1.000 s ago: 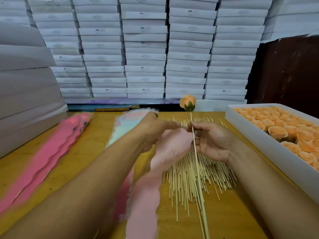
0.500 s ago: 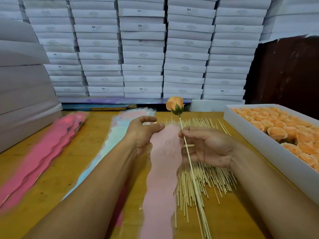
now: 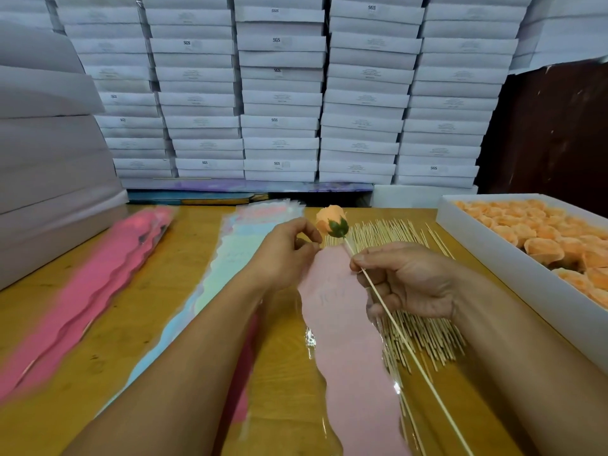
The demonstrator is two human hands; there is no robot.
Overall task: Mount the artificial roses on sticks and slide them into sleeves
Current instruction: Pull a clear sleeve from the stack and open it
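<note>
While the top edge of the pale pink wavy-edged plastic sleeve (image 3: 345,327) is pinched by the left hand (image 3: 285,255), the thin wooden stick (image 3: 399,330) is gripped by the right hand (image 3: 406,279), just right of the sleeve. Sleeving seems to be in hand: next, the sleeve mouth must be opened and the stick fed in. The peach artificial rose (image 3: 330,219) points away, the stick's long axis slanting toward the near right.

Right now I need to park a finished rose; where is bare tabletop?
Bare wood lies between the pink sleeves and the pastel sleeves. The right is crowded: sticks, then the rose box.
</note>
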